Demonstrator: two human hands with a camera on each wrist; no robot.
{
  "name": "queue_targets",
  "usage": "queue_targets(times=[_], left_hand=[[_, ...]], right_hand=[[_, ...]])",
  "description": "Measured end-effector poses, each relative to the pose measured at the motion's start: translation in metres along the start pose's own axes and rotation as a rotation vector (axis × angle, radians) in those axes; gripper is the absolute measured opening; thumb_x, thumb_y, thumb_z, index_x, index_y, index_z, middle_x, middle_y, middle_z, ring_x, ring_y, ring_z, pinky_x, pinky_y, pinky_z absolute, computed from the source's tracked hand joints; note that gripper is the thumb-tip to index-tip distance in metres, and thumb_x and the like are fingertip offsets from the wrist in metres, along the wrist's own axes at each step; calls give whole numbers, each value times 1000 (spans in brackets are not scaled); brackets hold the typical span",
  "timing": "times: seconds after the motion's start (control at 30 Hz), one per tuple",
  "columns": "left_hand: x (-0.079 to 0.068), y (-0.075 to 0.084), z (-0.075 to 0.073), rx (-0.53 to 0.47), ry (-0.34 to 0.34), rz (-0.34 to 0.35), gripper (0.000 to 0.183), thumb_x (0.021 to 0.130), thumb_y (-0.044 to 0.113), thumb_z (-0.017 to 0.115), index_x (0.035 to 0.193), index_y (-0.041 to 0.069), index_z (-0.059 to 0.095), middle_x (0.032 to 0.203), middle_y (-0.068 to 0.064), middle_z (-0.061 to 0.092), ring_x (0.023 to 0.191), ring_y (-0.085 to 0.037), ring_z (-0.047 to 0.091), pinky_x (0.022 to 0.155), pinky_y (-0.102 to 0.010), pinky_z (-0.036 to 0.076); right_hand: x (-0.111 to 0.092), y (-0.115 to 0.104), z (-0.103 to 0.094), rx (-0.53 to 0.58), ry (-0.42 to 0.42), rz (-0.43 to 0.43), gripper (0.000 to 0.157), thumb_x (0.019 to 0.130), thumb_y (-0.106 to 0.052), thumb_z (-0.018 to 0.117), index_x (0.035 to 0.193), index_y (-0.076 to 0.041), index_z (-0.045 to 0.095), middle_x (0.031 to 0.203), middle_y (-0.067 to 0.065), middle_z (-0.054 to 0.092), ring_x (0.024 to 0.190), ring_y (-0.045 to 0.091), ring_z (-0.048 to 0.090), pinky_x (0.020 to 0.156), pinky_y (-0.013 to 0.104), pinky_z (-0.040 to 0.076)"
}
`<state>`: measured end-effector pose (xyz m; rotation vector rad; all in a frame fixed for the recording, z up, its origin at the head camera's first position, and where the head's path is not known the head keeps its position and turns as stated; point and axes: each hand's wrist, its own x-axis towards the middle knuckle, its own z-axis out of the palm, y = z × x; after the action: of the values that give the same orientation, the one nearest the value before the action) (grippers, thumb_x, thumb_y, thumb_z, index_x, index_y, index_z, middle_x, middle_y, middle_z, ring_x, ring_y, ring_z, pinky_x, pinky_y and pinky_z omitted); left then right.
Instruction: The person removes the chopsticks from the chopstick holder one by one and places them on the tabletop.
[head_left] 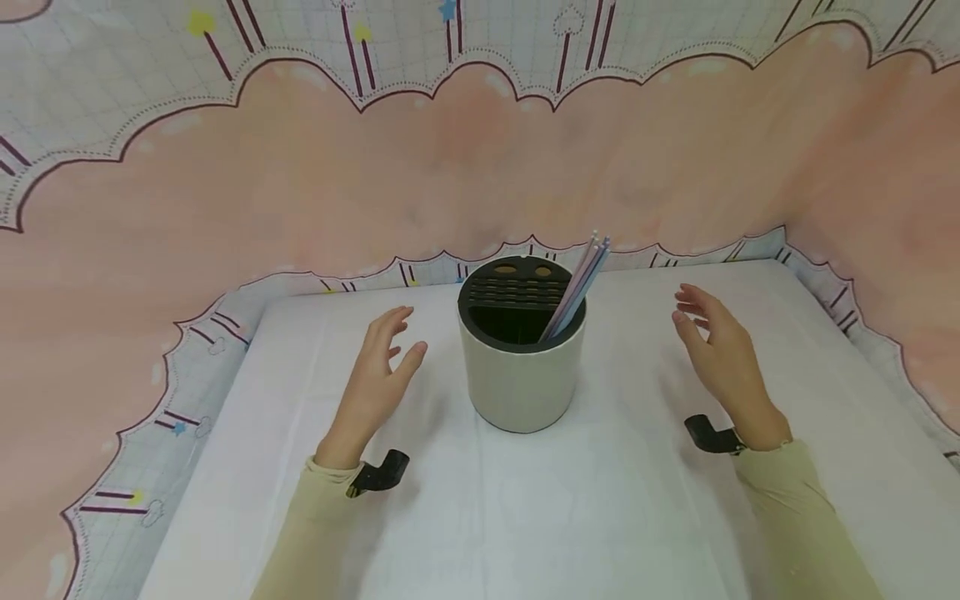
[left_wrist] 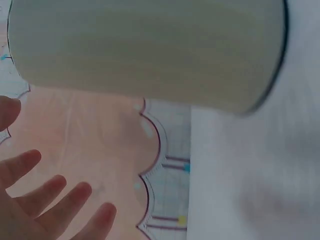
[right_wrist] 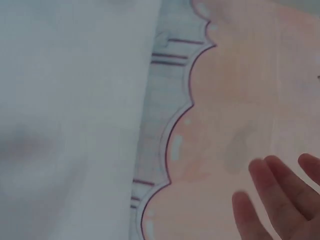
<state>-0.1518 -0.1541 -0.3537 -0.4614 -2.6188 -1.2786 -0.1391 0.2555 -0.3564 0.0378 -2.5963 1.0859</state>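
A round, off-white desk organizer (head_left: 523,387) with a black slotted top (head_left: 517,292) stands upright on the white table. Several thin pink and blue sticks (head_left: 576,290) lean out of its right side; their lower ends are hidden inside. To the left of the organizer my left hand (head_left: 377,371) hovers, thumb and fingers spread apart, holding nothing. In the left wrist view the organizer's pale wall (left_wrist: 150,50) fills the top, apart from the fingers (left_wrist: 55,192). My right hand (head_left: 720,354) is raised farther off on the other side, its relaxed fingers (right_wrist: 285,195) around nothing.
The white-covered table (head_left: 600,517) ends at the back along a peach-coloured cloth (head_left: 420,183) with a scalloped, patterned border. Each wrist carries a small black camera, one on the left (head_left: 380,472) and one on the right (head_left: 712,435).
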Motion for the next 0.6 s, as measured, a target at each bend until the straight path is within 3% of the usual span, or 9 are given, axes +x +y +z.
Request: queue_targets(times=[0.23, 0.4, 0.53, 0.6], left_hand=[[-5, 19, 22, -260, -12, -44, 52, 90, 38, 49, 137, 22, 31, 138, 6, 29, 123, -16, 36, 95, -43, 35], [4, 27, 32, -452, -69, -67, 51, 93, 32, 45, 139, 21, 25, 141, 2, 28, 125, -19, 34, 98, -41, 32], [9, 34, 38, -608, -74, -78, 49, 95, 28, 43, 140, 22, 24, 141, -2, 29, 126, -19, 32, 100, -40, 30], [11, 37, 40, -613, -56, -85, 50, 94, 29, 44, 139, 24, 25, 141, -2, 28, 127, -18, 30, 100, -41, 29]], right_hand=[[-6, -24, 25, 118, 33, -69, 43, 94, -32, 43, 134, -19, 38, 116, 2, 56, 102, 17, 54, 86, 35, 42], [-3, -43, 35, 281, 19, -97, 40, 93, -27, 48, 131, -18, 43, 114, 1, 58, 98, 10, 56, 81, 15, 43], [0, -59, 39, 484, 19, -152, 36, 92, -16, 50, 127, -11, 48, 113, 8, 58, 97, 15, 56, 81, 18, 44], [2, -67, 42, 554, 15, -192, 35, 91, -11, 50, 126, -7, 49, 112, 11, 57, 97, 17, 56, 83, 20, 44]])
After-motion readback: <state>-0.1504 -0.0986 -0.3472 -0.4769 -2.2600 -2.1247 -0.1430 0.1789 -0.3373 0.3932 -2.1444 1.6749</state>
